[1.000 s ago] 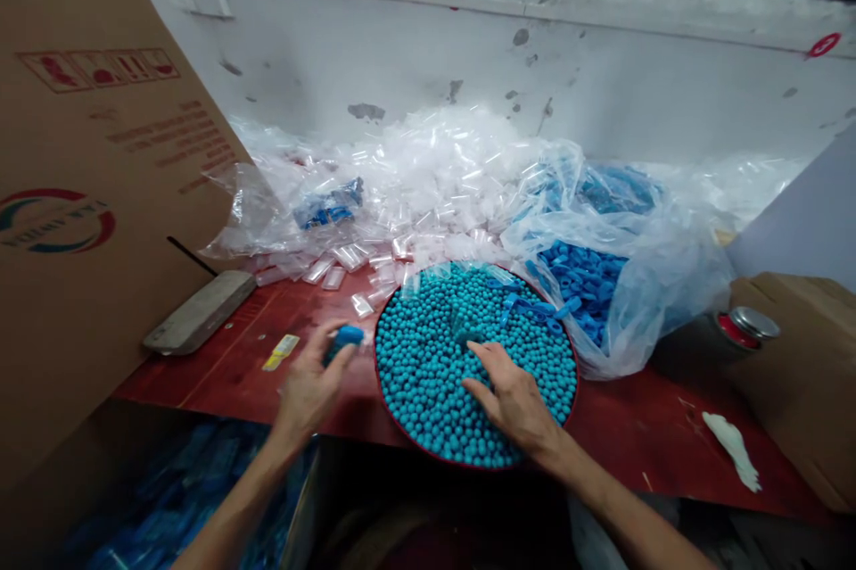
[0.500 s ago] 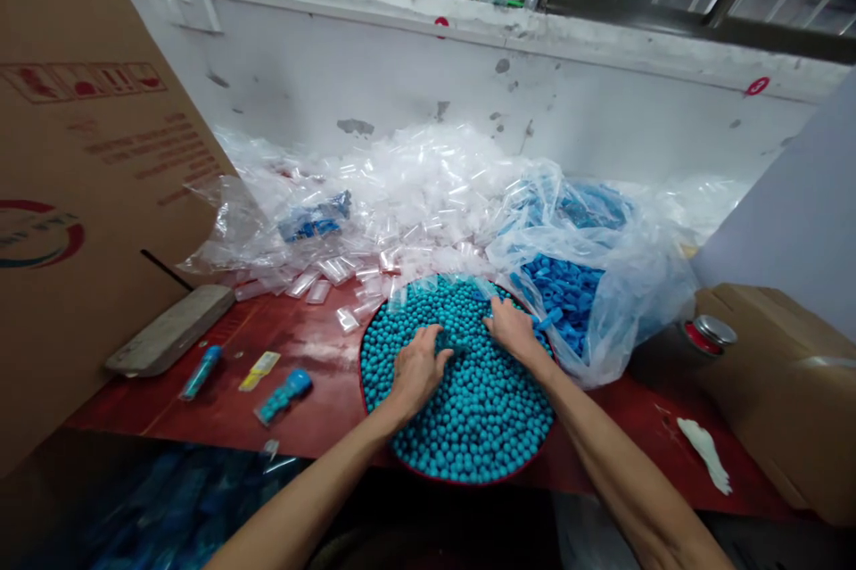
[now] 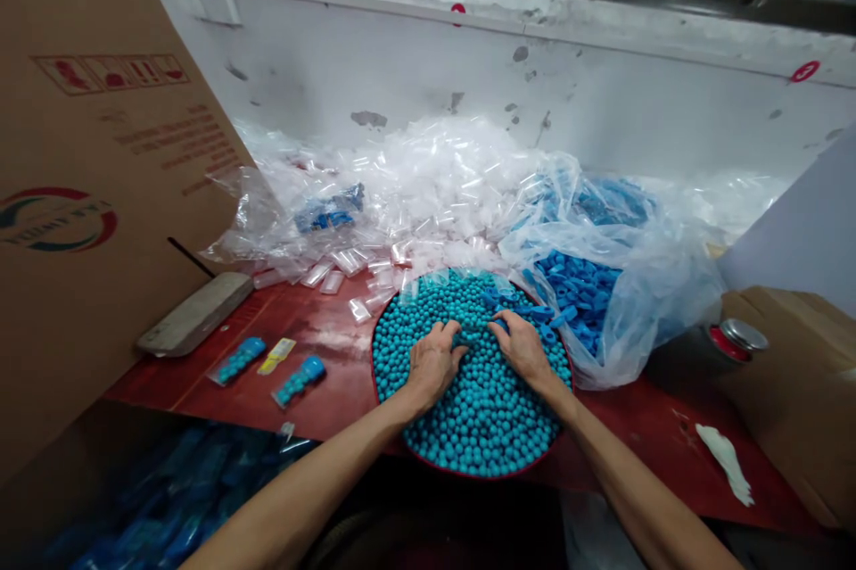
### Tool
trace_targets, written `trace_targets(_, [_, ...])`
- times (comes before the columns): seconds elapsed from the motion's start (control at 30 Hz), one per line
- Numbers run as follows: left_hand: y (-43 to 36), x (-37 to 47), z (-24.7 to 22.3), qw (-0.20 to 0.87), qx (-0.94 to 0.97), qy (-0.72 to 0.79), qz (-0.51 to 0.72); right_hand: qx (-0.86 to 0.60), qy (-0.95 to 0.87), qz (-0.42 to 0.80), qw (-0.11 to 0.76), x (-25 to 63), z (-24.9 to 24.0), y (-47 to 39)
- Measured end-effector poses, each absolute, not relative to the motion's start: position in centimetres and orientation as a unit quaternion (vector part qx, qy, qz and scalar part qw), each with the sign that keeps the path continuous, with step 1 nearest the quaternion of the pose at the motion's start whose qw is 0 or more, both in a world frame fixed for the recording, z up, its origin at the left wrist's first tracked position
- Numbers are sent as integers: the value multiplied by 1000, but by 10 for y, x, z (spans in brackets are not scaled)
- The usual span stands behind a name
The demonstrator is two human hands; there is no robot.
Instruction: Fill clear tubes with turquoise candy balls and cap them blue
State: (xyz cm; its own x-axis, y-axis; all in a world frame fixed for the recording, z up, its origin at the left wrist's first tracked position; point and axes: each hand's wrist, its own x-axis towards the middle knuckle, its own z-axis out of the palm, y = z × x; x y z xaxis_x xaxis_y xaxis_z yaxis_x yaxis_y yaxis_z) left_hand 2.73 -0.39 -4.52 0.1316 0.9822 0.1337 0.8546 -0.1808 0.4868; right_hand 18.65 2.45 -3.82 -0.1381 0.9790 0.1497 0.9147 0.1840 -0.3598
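Note:
A round red tray (image 3: 375, 374) full of turquoise beads (image 3: 485, 423) sits in front of me, with both hands over it. My left hand (image 3: 433, 365) is closed, thumb and fingers around what looks like a clear tube of beads, mostly hidden by the fingers. Close beside it, my right hand (image 3: 522, 349) pinches a small blue cap (image 3: 500, 324), its fingertips towards the left hand. More loose blue caps (image 3: 535, 311) lie on the beads at the tray's upper right edge. Two filled tubes with blue caps, a farther tube (image 3: 238, 360) and a nearer tube (image 3: 298, 381), lie left of the tray.
Clear empty tubes (image 3: 441, 186) are heaped behind the tray. An open plastic bag (image 3: 659, 285) of blue caps stands at right. A cardboard box (image 3: 100, 142) rises at left, near a grey bar (image 3: 197, 313). A silver-lidded jar (image 3: 742, 336) and a brown box (image 3: 795, 374) are at right.
My right hand has drawn back from the caps at the tray's far edge and come nearer my left hand, with a blue cap in its fingers. The whole view has shifted slightly.

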Motion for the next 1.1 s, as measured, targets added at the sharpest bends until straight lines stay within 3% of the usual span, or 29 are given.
trace_targets(0.1, [-3, 27, -44, 157, 741, 604, 246, -596, -769, 84, 213, 186, -39, 11])
trace_targets(0.27, [-3, 21, -38, 220, 706, 592, 321, -559, -804, 76, 191, 191, -42, 5])
trace_targets(0.5, [-1, 18, -40, 328, 708, 504, 370, -432, -822, 233, 289, 186, -17, 15])
trace_targets(0.7, [-7, 10, -42, 400, 704, 463, 360, -464, -821, 233, 239, 192, -23, 8])
trace_targets(0.9, [-4, 12, -43, 504, 653, 421, 377, -456, -790, 259, 318, 185, -18, 2])
trace_targets(1.1, [-8, 12, -44, 567, 591, 400, 411, -467, -713, 393, 345, 171, -20, -2])
